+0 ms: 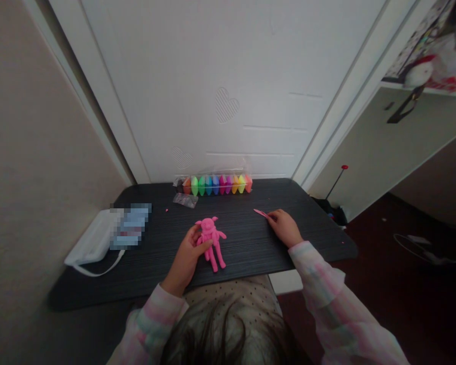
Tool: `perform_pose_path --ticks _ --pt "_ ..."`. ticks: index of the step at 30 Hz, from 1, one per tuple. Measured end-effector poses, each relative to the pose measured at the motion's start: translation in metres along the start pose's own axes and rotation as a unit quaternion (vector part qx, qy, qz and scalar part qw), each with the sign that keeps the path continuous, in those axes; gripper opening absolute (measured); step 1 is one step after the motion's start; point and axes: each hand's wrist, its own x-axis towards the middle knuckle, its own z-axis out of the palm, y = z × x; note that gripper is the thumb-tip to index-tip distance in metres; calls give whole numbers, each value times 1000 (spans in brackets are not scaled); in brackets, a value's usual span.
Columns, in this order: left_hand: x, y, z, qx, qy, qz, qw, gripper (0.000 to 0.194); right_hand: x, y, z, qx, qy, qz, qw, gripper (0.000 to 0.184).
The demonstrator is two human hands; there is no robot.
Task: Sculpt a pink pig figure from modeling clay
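Observation:
A pink clay figure (209, 234) with small ears, two arms and two long legs is held in my left hand (190, 253), thumb across its middle, above the front of the dark table (235, 258). My right hand (284, 226) is closed by its fingertips around the end of a thin pink modelling tool (260, 213), which points left and lies low over the tabletop. Its exact kind is too small to tell. Small pink bits (166, 210) lie on the table left of the figure.
Along the back edge stands a clear bag of colourful clay packs (216, 184), with a small clear packet (185, 200) in front. On the left are a white case or pouch with a strap (93, 235) and a blurred-out blue item (133, 225). A white door (220, 61) rises behind.

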Motion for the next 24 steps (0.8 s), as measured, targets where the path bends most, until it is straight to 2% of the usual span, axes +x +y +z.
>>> perform_pose_path --ticks 11,19,24 --pt "-1 0 0 10 -14 8 1000 46 -33 -22 2 48 -44 -52 997 23" --pt "-2 2 2 11 -5 8 1000 46 -32 -20 4 119 -40 -11 992 22" --pt "-2 2 2 6 -11 10 1000 46 -29 -20 6 111 -18 7 994 23"
